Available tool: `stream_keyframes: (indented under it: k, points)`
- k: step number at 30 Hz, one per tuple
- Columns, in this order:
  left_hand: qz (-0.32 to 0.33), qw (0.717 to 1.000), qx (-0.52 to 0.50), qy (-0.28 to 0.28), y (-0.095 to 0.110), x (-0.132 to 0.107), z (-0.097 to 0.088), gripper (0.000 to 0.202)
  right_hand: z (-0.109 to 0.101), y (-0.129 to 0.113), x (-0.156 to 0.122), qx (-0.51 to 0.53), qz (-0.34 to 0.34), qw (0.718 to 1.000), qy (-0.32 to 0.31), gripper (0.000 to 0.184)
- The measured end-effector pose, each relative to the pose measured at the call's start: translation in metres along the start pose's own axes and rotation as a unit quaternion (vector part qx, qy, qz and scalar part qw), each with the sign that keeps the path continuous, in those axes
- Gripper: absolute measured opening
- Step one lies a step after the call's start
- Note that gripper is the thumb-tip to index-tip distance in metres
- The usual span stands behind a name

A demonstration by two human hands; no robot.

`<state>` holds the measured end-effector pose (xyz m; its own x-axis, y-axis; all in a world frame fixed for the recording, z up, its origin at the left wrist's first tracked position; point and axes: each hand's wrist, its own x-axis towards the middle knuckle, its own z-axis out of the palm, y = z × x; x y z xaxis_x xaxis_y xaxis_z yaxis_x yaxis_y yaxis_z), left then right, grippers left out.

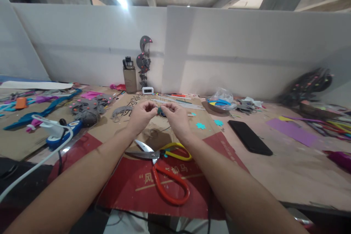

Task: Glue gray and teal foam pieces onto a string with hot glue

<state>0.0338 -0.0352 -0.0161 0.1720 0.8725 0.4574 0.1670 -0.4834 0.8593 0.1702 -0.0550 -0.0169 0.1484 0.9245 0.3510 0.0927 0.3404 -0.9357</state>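
Both my hands meet over the middle of the table, fingertips pinched around a small dark teal piece point(159, 110) whose kind I cannot make out. My left hand point(142, 116) grips it from the left, and my right hand point(175, 117) from the right. A thin dark strand hangs just below the fingers. Nearer to me, open-bladed scissors point(155, 155) with one red and one yellow handle lie on a red printed sheet point(131, 190). Turquoise flower-shaped cutouts point(200, 126) rest to the right of my right hand.
A black phone point(249, 137) lies at right, near a purple sheet point(292, 131). Grey yarn point(90, 115) and a blue power strip point(64, 135) with a white cable sit at left. A bottle point(129, 76) and small white clock point(147, 90) stand by the white partition point(219, 44).
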Motion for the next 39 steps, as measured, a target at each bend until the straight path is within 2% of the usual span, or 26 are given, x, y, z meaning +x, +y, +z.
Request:
stream_keyframes:
  k: [6, 12, 17, 23, 32, 39]
  points:
    - [-0.004, 1.0, -0.021, -0.015, 0.0024, -0.0001, -0.0005, 0.013, 0.0018, -0.0006, -0.0008, 0.032, 0.016, 0.999, -0.027, 0.019]
    - [-0.044, 0.997, -0.047, -0.049, 0.0031, 0.0026, -0.0026, 0.013, 0.0003, 0.0002, -0.0001, 0.051, 0.029, 0.997, -0.054, 0.018]
    - [-0.083, 0.989, -0.096, -0.073, -0.0017, 0.0052, -0.0027, 0.019, -0.001, 0.0061, 0.0041, 0.067, 0.058, 0.995, -0.045, 0.019]
    - [-0.112, 0.982, -0.134, -0.067, -0.0009, 0.0059, -0.0042, 0.024, -0.0016, 0.0088, 0.006, 0.072, 0.059, 0.995, -0.033, 0.02]
    - [-0.085, 0.989, -0.093, -0.073, -0.0016, 0.0055, -0.0059, 0.019, -0.002, 0.0088, 0.0054, 0.045, 0.05, 0.997, -0.03, 0.022]
    - [-0.125, 0.978, -0.144, -0.08, 0.0012, 0.0054, -0.0048, 0.023, -0.0036, 0.0038, 0.0042, 0.133, 0.112, 0.984, -0.032, 0.023]
